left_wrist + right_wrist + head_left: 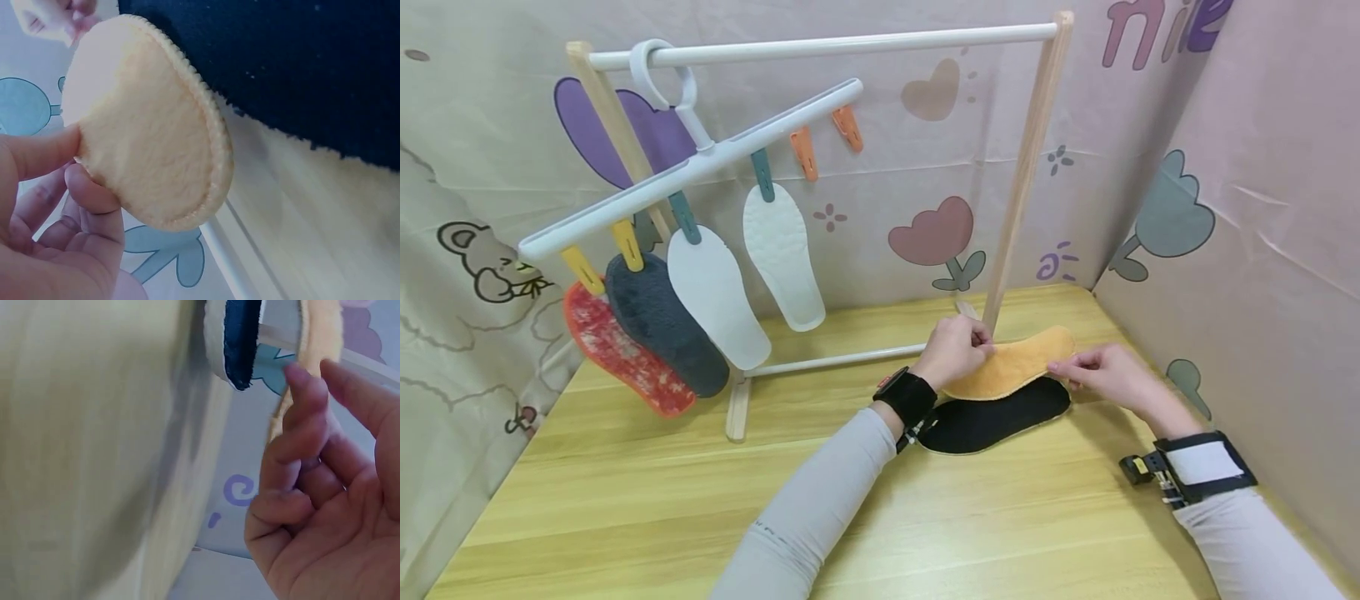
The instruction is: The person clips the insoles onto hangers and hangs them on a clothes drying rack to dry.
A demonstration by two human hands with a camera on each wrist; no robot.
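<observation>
A yellow-orange fuzzy insole is held up between both hands. My left hand pinches its edge near the left end, thumb on one face and fingers behind, as the left wrist view shows on the insole. At the opposite end my right hand pinches the insole's lower edge between thumb and fingers; in the right wrist view the insole is seen edge-on. Beneath it a black insole with a pale edge lies on the table, partly covered in the head view.
A white clip hanger tilts on the wooden-post rack. Clips on it hold a red patterned insole, a dark grey insole and two white insoles. Two orange clips hang without anything in them. Printed cloth walls surround the table.
</observation>
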